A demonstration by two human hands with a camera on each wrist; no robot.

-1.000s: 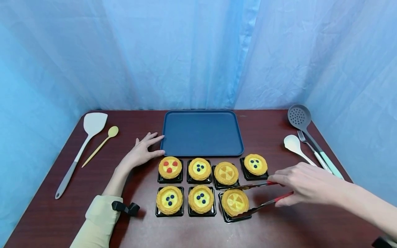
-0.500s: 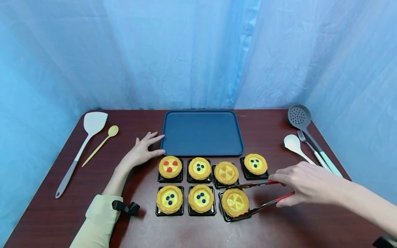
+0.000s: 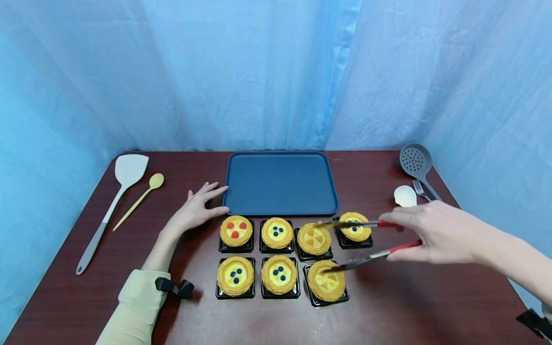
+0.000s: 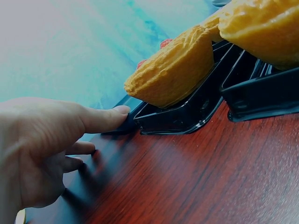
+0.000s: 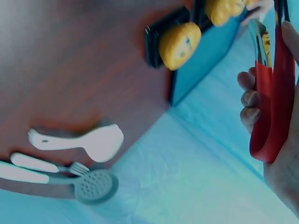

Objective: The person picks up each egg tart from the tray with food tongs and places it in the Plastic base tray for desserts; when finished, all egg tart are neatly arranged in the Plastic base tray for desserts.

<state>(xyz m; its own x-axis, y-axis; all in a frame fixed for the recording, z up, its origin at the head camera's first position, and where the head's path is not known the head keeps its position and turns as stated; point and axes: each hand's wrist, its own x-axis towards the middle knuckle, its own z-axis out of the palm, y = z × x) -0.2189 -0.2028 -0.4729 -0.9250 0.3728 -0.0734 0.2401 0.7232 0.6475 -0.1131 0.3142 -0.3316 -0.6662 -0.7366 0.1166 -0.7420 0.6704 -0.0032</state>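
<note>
My right hand (image 3: pixel 444 235) grips red-handled tongs (image 3: pixel 405 245), their arms spread wide with nothing visible between the tips. One tip hangs over the upper tart with orange wedges (image 3: pixel 314 243), the other over the lower wedge-topped tart (image 3: pixel 326 287). Both tarts sit in black plastic trays. Fingers spread, my left hand (image 3: pixel 196 208) rests at the left edge of a flat blue tray (image 3: pixel 280 184); in the left wrist view its thumb (image 4: pixel 110 119) touches that edge. Close by it is a tart with red berry pieces (image 3: pixel 236 235).
Several blueberry tarts (image 3: pixel 235 282) stand in black trays around the others. On the left lie a white spatula (image 3: pixel 129 167) and a yellow spoon (image 3: pixel 156 181). A skimmer (image 3: pixel 415 160), a white spoon (image 3: pixel 405 195) and a fork (image 3: pixel 418 187) lie at right. Blue curtains (image 3: pixel 258 72) enclose the table.
My right hand has lifted the tongs up from around the lower wedge-topped tart, which stays in its black tray. My left hand has kept its place at the blue tray.
</note>
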